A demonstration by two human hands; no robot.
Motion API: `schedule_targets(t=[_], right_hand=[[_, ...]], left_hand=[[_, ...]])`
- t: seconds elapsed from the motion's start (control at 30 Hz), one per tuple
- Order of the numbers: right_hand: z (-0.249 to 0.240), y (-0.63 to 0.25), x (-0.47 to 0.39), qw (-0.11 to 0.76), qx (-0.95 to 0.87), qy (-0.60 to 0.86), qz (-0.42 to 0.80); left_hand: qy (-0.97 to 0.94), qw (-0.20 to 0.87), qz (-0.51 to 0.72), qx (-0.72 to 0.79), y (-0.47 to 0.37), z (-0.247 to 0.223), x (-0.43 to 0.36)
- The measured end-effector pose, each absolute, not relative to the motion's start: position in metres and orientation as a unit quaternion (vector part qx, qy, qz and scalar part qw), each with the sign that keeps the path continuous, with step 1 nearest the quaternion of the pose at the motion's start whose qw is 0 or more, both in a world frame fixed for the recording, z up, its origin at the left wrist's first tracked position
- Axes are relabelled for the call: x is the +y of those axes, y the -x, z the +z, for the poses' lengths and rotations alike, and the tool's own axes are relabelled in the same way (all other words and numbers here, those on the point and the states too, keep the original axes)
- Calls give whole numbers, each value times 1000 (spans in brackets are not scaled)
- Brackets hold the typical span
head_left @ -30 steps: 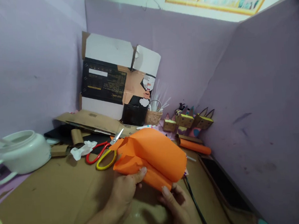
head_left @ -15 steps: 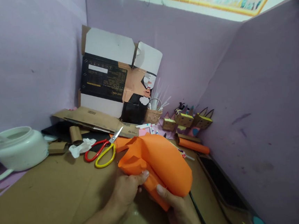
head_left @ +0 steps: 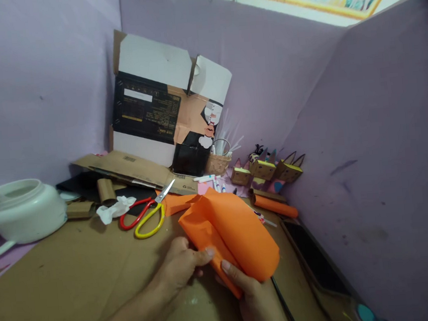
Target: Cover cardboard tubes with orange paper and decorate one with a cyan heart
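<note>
A folded sheet of orange paper (head_left: 239, 233) is held up at the middle of the table between both hands, one part bulging in a rounded loop. My left hand (head_left: 183, 265) pinches its left edge, thumb lying on top of the paper and fingers beneath. Lower down, my right hand (head_left: 245, 285) grips the near end with the thumb on the front; its other fingers are mostly hidden behind the paper. Scissors (head_left: 149, 213) with one red and one yellow handle lie open to the left of the paper, touched by neither hand.
A white pot (head_left: 23, 212) stands far left, near a crumpled tissue (head_left: 116, 209) and a cardboard tube (head_left: 106, 192). An unfolded box (head_left: 150, 111) leans on the back wall. Small cardboard animal figures (head_left: 263, 168) and an orange roll (head_left: 276, 206) sit back right. A dark tablet-like slab (head_left: 314, 256) lies right.
The paper's left end has become flatter and less crumpled, its edge shifting slightly right. My left thumb has moved a little down along the paper. The whole view has shifted slightly.
</note>
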State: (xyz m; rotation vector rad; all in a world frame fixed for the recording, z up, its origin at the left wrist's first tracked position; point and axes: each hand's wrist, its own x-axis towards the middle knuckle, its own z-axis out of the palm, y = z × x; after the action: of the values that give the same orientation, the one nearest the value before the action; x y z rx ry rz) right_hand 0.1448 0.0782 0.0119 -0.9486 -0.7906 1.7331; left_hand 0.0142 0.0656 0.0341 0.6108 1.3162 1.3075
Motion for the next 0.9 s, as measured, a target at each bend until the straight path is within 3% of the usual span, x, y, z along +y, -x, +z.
schedule_targets(t=[0.17,0.23,0.33,0.4,0.77,0.9], right_hand=[[15,-147,80,505,-308,418,689],[15,-148,80,508,-302,422,687],[14,-147,81,523,-279,428,683],[14,-148,82,527,-258,433,684],[42,-147,105,536,-202,431,697],[58,-140,121,571,-218,422,670]], left_hand=[[-305,531,522,593,6,36,61],[-382,439,503,639,27,37,64],[-485,200,482,702,63,38,74],[-498,149,472,713,81,37,82],[-485,91,410,767,96,39,93],[-486,80,313,812,105,54,87]])
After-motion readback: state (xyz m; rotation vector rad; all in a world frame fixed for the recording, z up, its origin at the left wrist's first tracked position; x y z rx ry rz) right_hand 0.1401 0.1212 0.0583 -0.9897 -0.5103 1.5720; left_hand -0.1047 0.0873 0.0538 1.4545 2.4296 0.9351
